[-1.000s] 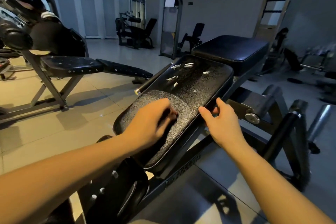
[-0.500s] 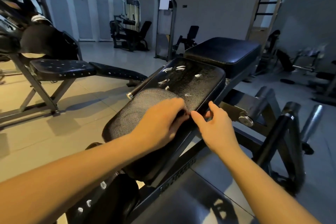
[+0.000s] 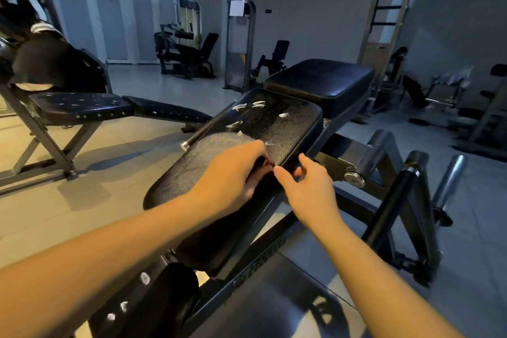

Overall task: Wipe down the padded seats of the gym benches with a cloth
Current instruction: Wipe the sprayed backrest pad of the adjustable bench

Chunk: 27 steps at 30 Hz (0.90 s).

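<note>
A black padded bench (image 3: 274, 123) slopes up in front of me, with white flecks on its far half. Its near half looks dull and streaked. My left hand (image 3: 230, 175) presses down near the pad's right edge, its fingers curled over a dark cloth (image 3: 262, 169) that is almost wholly hidden. Just to the right, my right hand (image 3: 310, 186) hovers by the pad's edge with loosely spread fingers, the thumb tip close to the cloth. A second black seat pad (image 3: 321, 79) sits beyond the sloped one. A lower pad (image 3: 153, 296) lies near my left forearm.
Another black bench (image 3: 82, 107) with white specks stands to the left on the tiled floor. The bench frame's rollers (image 3: 384, 145) and a steel peg (image 3: 450, 178) stick out on the right. Weight machines (image 3: 183, 52) line the back wall.
My left hand has slid right across the pad with the cloth, up to my right hand. My right hand has let go of the pad's edge and its fingers have lifted.
</note>
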Motion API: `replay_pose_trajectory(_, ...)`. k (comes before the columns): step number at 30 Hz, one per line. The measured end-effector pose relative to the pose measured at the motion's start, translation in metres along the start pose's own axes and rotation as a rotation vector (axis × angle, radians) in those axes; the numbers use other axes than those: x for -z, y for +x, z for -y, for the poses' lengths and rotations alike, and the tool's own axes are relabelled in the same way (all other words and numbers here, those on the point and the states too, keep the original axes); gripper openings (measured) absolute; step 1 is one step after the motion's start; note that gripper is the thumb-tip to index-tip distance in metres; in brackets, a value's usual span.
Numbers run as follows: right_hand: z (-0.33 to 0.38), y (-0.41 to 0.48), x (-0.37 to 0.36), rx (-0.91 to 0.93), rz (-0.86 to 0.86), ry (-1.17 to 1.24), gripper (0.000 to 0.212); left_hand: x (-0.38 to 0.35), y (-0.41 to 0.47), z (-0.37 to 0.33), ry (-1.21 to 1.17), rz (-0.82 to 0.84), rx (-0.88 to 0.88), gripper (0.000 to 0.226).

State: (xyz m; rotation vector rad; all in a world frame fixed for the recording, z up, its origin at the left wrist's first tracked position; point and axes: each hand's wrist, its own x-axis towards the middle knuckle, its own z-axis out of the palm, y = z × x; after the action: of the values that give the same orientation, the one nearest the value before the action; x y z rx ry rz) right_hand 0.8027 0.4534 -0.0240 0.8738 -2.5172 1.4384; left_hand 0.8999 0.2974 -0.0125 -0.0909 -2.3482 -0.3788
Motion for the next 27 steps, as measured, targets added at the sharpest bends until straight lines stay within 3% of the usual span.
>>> replay_pose_trajectory(2, -0.002, -0.002, -0.002, -0.010, -0.004, 0.037, 0.079, 0.011, -0.026, 0.017, 0.015, 0.026, -0.030, 0.015)
replay_pose_trajectory(7, 0.001, 0.001, -0.005, -0.059, 0.016, 0.040, 0.061, 0.037, -0.036, 0.101, 0.195, -0.067, 0.389, 0.022)
replay_pose_trajectory(9, 0.000, 0.002, -0.007, -0.061, 0.013, 0.007, 0.063, 0.031, -0.015, 0.097, 0.186, -0.116, 0.435, 0.021)
replay_pose_trajectory(12, 0.003, 0.000, -0.003, -0.059, 0.042, 0.012, 0.061, 0.006, 0.023, 0.046, 0.058, -0.160, 0.361, 0.016)
replay_pose_trajectory(15, 0.004, -0.001, 0.004, -0.058, 0.060, 0.031, 0.044, -0.005, 0.022, -0.010, -0.045, -0.087, 0.149, 0.012)
replay_pose_trajectory(17, 0.004, 0.000, 0.006, -0.059, 0.069, 0.066, 0.051, 0.000, -0.011, -0.014, -0.074, -0.030, -0.001, 0.013)
replay_pose_trajectory(19, 0.003, 0.000, 0.005, -0.058, 0.059, 0.080, 0.046, 0.012, -0.050, 0.008, -0.046, 0.023, -0.016, 0.020)
replay_pose_trajectory(23, 0.003, 0.001, 0.001, -0.065, 0.050, 0.084, 0.039, 0.038, -0.071, 0.082, 0.097, -0.064, 0.215, 0.025)
replay_pose_trajectory(27, 0.005, -0.002, 0.000, -0.050, 0.042, 0.120, 0.056, 0.020, -0.012, 0.083, 0.115, -0.165, 0.420, 0.022)
